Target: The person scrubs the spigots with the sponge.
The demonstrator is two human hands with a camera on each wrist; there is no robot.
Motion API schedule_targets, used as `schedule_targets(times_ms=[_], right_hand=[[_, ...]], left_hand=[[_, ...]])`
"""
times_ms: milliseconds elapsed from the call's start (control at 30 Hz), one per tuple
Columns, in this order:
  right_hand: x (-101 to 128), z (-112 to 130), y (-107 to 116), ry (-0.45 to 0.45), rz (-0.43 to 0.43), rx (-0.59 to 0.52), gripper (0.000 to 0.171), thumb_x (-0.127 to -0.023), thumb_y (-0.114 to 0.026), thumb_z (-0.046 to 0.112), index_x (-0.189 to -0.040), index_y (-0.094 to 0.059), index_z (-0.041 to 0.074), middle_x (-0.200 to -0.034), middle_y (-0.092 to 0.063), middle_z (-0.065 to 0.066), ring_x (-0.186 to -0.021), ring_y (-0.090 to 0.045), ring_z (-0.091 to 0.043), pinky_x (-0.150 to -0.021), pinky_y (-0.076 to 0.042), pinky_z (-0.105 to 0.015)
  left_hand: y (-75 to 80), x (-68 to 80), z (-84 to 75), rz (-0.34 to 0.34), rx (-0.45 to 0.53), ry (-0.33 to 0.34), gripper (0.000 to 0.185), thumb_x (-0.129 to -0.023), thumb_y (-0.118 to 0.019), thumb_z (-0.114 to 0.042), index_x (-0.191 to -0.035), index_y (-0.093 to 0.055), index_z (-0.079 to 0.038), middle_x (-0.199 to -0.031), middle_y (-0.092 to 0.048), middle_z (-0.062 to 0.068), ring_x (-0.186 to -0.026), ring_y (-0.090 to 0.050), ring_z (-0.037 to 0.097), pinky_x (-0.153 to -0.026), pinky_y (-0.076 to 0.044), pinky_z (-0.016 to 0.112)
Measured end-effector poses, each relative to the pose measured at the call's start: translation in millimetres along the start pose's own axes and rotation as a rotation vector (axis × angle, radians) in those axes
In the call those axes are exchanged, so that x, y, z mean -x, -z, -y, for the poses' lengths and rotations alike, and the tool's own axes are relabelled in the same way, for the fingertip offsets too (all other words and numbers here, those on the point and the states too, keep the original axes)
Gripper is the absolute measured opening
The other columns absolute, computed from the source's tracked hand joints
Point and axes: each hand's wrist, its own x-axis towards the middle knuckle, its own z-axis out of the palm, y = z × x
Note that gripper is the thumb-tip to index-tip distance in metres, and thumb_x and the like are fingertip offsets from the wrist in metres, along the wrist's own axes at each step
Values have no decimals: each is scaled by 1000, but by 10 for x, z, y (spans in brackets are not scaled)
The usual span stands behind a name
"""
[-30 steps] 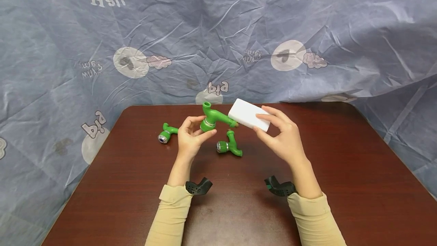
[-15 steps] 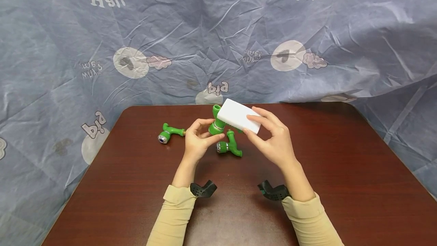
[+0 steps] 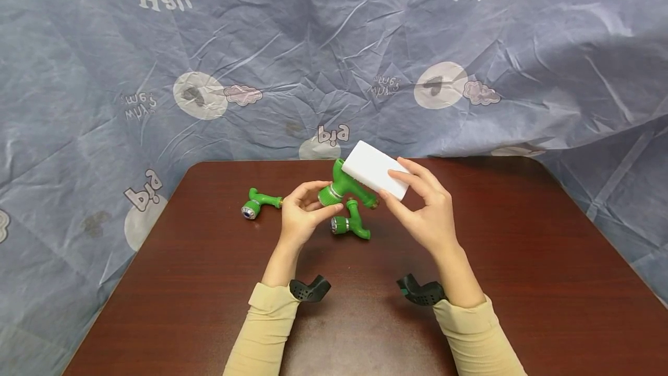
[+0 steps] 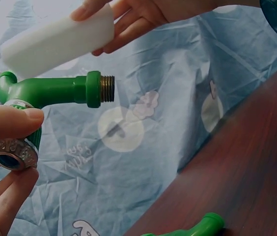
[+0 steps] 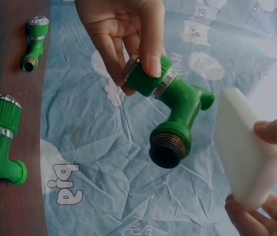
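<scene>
My left hand (image 3: 302, 213) pinches the knurled end of a green plastic tap (image 3: 347, 186) and holds it above the dark wooden table (image 3: 501, 271). In the left wrist view the tap (image 4: 55, 91) lies level, its brass thread pointing right. My right hand (image 3: 423, 210) grips a white sponge block (image 3: 374, 168) and holds it against the tap's top. The right wrist view shows the sponge (image 5: 244, 157) just right of the tap (image 5: 173, 110), whose threaded mouth faces the camera. My left thumb and fingers (image 5: 128, 34) hold its cap end.
Two more green taps lie on the table: one at the left (image 3: 257, 203), one (image 3: 351, 224) under my hands. A crumpled blue printed cloth (image 3: 209, 62) hangs behind the table and drapes round its far edge and sides.
The left hand has brought the tap right and turned it. The sponge slid left over the tap, then back right along its top.
</scene>
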Motion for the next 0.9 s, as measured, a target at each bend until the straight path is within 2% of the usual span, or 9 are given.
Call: schedule_targets(times_ms=[133, 267, 367, 633, 767, 900], right_hand=[[1, -12, -7, 13, 11, 11, 35, -65, -82, 2, -99, -72, 5, -116, -63, -13, -105, -59, -29, -89, -42, -18], [4, -24, -5, 24, -7, 18, 35, -66, -81, 1, -99, -72, 5, -117, -63, -12, -106, -59, -28, -89, -42, -19], [9, -30, -5, 37, 8, 27, 34, -67, -81, 2, -100, -72, 5, -118, -62, -11, -107, -59, -27, -89, -42, -19], [10, -42, -16, 63, -44, 44, 33, -68, -81, 2, -99, -73, 4, -118, -62, -13, -107, -59, -26, -89, -42, -18], [20, -47, -37, 79, 1, 79, 33, -68, -81, 6, -100, -73, 6, -118, -62, -12, -107, -59, -26, -88, -43, -22], [31, -49, -56, 98, 35, 132, 33, -68, -81, 10, -100, -73, 6, -118, -62, -12, -107, -58, -26, -85, -46, -32]], left_hand=[[4, -1, 6, -5, 24, 0, 47, -65, -75, 18, -109, -59, 14, -100, -67, 12, -82, -65, 12, -78, -53, 45], [4, -3, 5, -11, 35, -1, 49, -66, -74, 19, -111, -57, 15, -107, -64, 25, -86, -64, 11, -75, -54, 30], [-1, -5, -4, -17, 38, -3, 47, -66, -74, 19, -109, -57, 15, -109, -61, 30, -87, -64, 11, -73, -54, 25], [-7, -7, -11, -58, -1, -14, 43, -68, -75, 15, -108, -61, 14, -104, -63, 24, -82, -61, 15, -73, -55, 30], [-7, -8, -2, -60, -4, -46, 44, -67, -75, 16, -108, -61, 16, -101, -59, 16, -81, -60, 14, -71, -55, 28], [-16, -8, -2, -59, -7, -72, 47, -65, -75, 18, -110, -59, 17, -100, -57, 10, -81, -59, 13, -70, -54, 24]])
